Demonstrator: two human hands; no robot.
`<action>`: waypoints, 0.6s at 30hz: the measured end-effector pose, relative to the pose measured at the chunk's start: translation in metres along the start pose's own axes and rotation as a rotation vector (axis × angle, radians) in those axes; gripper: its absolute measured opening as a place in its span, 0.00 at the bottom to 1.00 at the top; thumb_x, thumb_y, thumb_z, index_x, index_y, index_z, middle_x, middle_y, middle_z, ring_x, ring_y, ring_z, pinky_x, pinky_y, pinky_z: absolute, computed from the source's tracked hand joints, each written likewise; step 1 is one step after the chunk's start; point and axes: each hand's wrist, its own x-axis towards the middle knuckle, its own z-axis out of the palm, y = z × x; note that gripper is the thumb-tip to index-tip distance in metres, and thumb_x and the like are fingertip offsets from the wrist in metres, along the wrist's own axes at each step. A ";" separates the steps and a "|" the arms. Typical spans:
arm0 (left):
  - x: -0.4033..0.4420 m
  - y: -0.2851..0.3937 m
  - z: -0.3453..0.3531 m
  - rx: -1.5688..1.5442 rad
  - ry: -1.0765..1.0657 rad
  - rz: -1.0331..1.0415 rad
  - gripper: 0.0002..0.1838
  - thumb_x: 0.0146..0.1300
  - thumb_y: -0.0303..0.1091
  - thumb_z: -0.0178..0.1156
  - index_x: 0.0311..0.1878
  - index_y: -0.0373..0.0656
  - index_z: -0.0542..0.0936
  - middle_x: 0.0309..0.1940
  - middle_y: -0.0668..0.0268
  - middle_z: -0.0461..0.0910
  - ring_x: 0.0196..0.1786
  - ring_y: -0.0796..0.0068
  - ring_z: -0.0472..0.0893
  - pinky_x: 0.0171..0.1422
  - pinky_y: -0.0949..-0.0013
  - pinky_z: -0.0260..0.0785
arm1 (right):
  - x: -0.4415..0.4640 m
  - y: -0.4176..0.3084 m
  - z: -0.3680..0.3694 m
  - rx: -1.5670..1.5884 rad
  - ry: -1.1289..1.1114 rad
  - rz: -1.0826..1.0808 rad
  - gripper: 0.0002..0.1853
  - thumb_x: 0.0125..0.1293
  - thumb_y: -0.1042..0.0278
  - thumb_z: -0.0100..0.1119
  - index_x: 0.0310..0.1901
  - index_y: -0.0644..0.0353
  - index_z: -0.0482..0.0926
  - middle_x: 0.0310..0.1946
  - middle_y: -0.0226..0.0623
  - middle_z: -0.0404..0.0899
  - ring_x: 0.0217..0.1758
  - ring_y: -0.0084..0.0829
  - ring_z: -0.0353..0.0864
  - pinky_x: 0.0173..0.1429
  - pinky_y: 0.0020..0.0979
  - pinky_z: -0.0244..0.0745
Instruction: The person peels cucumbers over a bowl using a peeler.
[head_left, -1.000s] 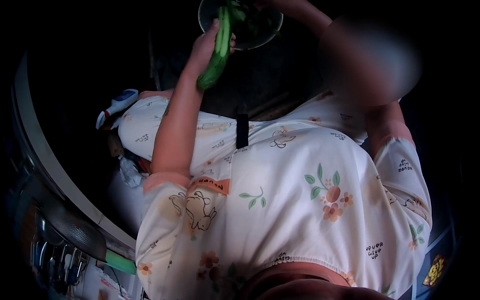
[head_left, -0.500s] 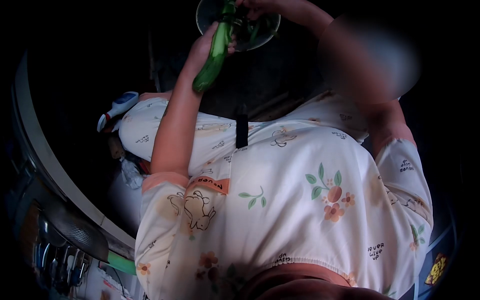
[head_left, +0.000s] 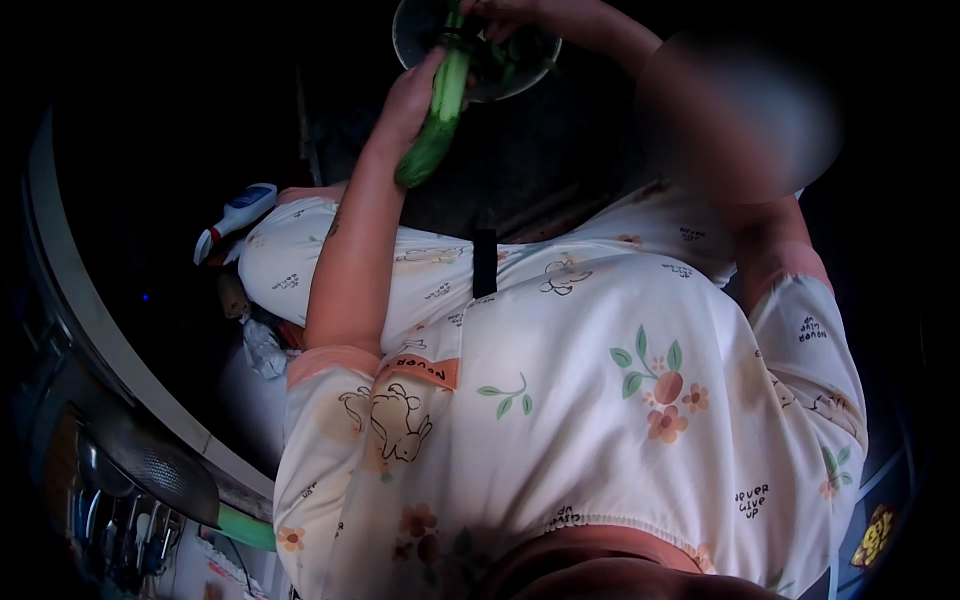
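Observation:
My left hand [head_left: 410, 98] is wrapped round a long green cucumber [head_left: 437, 125]. The cucumber tilts, its dark rounded end toward me. Pale green stripes run along its upper part, where skin is off. At the top edge, my right hand [head_left: 508, 14] is closed beside the far end, fingers bent; what they hold is too dark to make out. A dark narrow band crosses the cucumber close to those fingers. Beneath both hands is a round bowl [head_left: 548, 72] with a pale rim, with dark green pieces inside. The frame edge cuts off the bowl and part of the right hand.
A white spray bottle [head_left: 248, 207] with a red-trimmed nozzle lies left of my knee. Nearby is a crumpled clear plastic bag [head_left: 263, 350]. At lower left, a perforated metal utensil [head_left: 170, 475] and several other metal utensils sit beyond a curved pale edge [head_left: 130, 365].
The cucumber and my left hand have shifted slightly right, and the cucumber stands a little more upright. More pale flesh faces me. My right hand has moved slightly left.

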 end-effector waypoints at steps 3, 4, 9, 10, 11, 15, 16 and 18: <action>-0.002 -0.001 0.004 -0.145 -0.001 0.023 0.27 0.79 0.54 0.54 0.55 0.34 0.81 0.39 0.63 0.83 0.37 0.78 0.82 0.44 0.75 0.79 | 0.004 0.002 -0.016 -0.022 0.058 0.006 0.10 0.75 0.68 0.61 0.49 0.65 0.85 0.36 0.38 0.88 0.35 0.28 0.89 0.44 0.29 0.86; -0.001 -0.002 0.003 -0.162 -0.007 -0.003 0.26 0.79 0.54 0.55 0.55 0.35 0.81 0.39 0.62 0.84 0.37 0.77 0.83 0.43 0.73 0.79 | 0.006 0.005 -0.021 -0.050 0.063 0.014 0.11 0.74 0.67 0.62 0.50 0.66 0.84 0.36 0.39 0.88 0.34 0.28 0.89 0.44 0.29 0.86; -0.004 0.006 0.004 -0.163 -0.024 -0.021 0.27 0.78 0.55 0.56 0.54 0.35 0.82 0.39 0.62 0.85 0.36 0.75 0.83 0.43 0.72 0.79 | 0.010 0.027 -0.040 -0.076 0.203 0.046 0.11 0.74 0.67 0.62 0.49 0.66 0.84 0.36 0.37 0.87 0.34 0.28 0.87 0.42 0.29 0.86; -0.005 0.005 0.003 -0.128 -0.019 -0.006 0.26 0.78 0.54 0.56 0.55 0.35 0.81 0.39 0.62 0.84 0.38 0.76 0.83 0.43 0.73 0.79 | 0.012 0.031 -0.043 -0.160 0.302 0.055 0.11 0.75 0.68 0.62 0.49 0.66 0.84 0.36 0.37 0.86 0.33 0.27 0.87 0.42 0.29 0.86; -0.006 0.003 0.002 -0.102 -0.010 0.011 0.26 0.78 0.54 0.57 0.55 0.35 0.81 0.39 0.63 0.84 0.39 0.77 0.82 0.43 0.74 0.79 | 0.014 0.034 -0.048 -0.165 0.297 0.058 0.11 0.75 0.68 0.62 0.49 0.66 0.84 0.36 0.37 0.86 0.33 0.27 0.87 0.42 0.29 0.86; -0.002 -0.003 0.002 0.037 0.024 -0.009 0.25 0.77 0.54 0.57 0.56 0.38 0.82 0.38 0.66 0.83 0.37 0.80 0.81 0.40 0.76 0.76 | 0.007 0.008 -0.024 -0.014 0.179 -0.032 0.09 0.75 0.68 0.61 0.49 0.64 0.85 0.36 0.36 0.86 0.33 0.26 0.87 0.40 0.29 0.85; 0.004 -0.008 0.002 0.084 0.052 0.053 0.23 0.78 0.53 0.58 0.57 0.40 0.83 0.38 0.69 0.84 0.37 0.81 0.81 0.41 0.76 0.74 | 0.004 0.002 -0.015 -0.022 0.103 -0.003 0.10 0.75 0.68 0.61 0.49 0.64 0.85 0.36 0.36 0.87 0.33 0.26 0.88 0.40 0.28 0.85; 0.008 -0.014 -0.001 0.130 0.082 0.109 0.22 0.78 0.51 0.58 0.58 0.41 0.83 0.38 0.71 0.84 0.38 0.83 0.81 0.43 0.77 0.72 | 0.007 0.005 -0.010 -0.029 0.028 0.012 0.11 0.75 0.66 0.61 0.49 0.65 0.85 0.35 0.38 0.88 0.33 0.28 0.89 0.41 0.28 0.85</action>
